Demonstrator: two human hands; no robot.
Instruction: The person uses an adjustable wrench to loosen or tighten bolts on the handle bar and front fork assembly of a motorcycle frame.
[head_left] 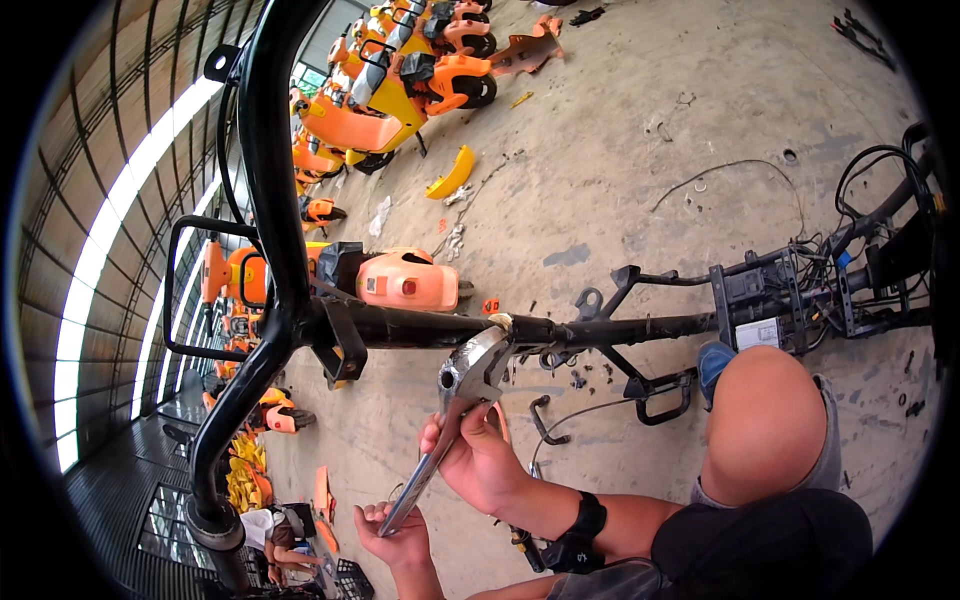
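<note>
Concrete workshop floor, scooters all around, wrench on a bare frame

Bare grey concrete [600,180] spreads beneath everything, with orange and yellow scooters [400,110] parked close together at the top and a bright strip of light [110,230] curving along the left. Loose bits lie about on it, among them a curved yellow panel [450,172].

Across the middle runs a black metal frame [400,326], branching into thick tubes at the left and carrying a tangle of black cables [870,180] at the right. Against its central tube sits the head of a large silver adjustable wrench [455,405], the handle slanting down to the left; whether its jaws actually bite the tube, I cannot tell.

Just below that head, the right hand [488,468] is wrapped around the handle, a black band [580,530] on its forearm. Lower down, the left hand [400,545] cups the handle's end with curled fingers; how firmly they press is unclear.

A bent knee [770,430] shows at the right, and a person in a white top [257,528] is down at the lower left, near a black crate [352,580].
</note>
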